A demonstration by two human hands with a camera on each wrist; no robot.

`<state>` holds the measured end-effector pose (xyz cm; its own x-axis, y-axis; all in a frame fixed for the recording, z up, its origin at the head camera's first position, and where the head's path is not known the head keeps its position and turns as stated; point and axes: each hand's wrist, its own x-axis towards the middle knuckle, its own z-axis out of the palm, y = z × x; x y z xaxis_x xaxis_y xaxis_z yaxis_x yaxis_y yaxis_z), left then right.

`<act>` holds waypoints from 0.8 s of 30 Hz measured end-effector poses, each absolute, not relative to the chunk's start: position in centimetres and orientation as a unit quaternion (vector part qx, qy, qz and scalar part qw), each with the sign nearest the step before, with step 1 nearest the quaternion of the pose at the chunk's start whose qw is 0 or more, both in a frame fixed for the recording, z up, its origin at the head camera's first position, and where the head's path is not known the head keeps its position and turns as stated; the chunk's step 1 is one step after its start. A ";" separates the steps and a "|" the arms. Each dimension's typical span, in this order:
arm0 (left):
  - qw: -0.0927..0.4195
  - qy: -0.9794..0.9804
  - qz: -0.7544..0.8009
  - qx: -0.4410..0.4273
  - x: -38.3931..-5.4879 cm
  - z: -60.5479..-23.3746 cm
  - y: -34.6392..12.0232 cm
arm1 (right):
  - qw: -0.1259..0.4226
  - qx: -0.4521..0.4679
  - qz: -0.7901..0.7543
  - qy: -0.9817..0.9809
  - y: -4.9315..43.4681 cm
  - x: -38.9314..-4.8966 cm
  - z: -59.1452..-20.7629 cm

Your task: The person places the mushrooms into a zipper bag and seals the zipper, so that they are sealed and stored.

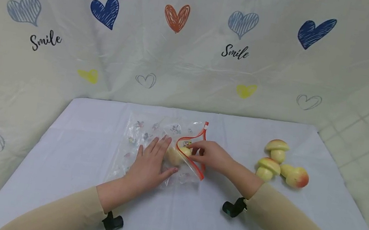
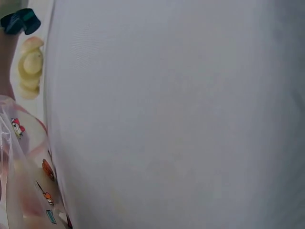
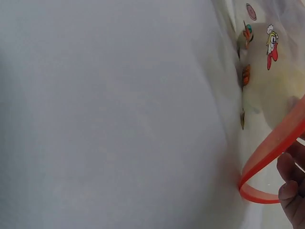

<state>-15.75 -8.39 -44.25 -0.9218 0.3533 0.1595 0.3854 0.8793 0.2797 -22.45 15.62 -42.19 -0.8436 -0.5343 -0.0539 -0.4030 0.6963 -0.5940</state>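
Note:
A clear zip bag (image 1: 137,140) with small printed figures and an orange zip edge lies on the table, its mouth spread toward the right. Inside it, near the mouth, is a pale yellow toy mushroom (image 1: 173,157). My left hand (image 1: 149,165) lies over the bag with fingers extended, its fingertips beside the mushroom. At the bag's mouth, my right hand (image 1: 212,155) pinches the mushroom's pale end between thumb and fingers. The right wrist view shows curled fingers (image 3: 288,174) close by the orange zip strip (image 3: 271,152); the mushroom is blurred behind the plastic there.
Three more toy mushrooms with reddish caps lie in a group at the right: one at the back (image 1: 277,149), one in front (image 1: 267,168) and one on its side (image 1: 296,177). A white cloth covers the table (image 1: 168,224). Behind hangs a heart-printed curtain (image 1: 192,60).

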 end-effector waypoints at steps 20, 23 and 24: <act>0.067 -0.967 -0.143 -0.198 -15.6 -44.4 -8.1 | 0.091 -0.237 -0.303 0.919 16.3 -22.2 -41.9; 0.066 -0.968 -0.144 -0.197 -15.6 -44.4 -8.1 | 0.090 -0.227 -0.303 0.921 16.8 -22.2 -41.7; 0.064 -0.968 -0.145 -0.196 -15.6 -44.4 -8.1 | 0.089 -0.225 -0.304 0.921 17.0 -22.3 -41.7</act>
<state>-15.61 -8.06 -44.40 -0.9146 0.3615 0.1811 0.3987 0.8809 0.2551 -22.25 16.97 -41.68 -0.8829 -0.4687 -0.0281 -0.3599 0.7139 -0.6006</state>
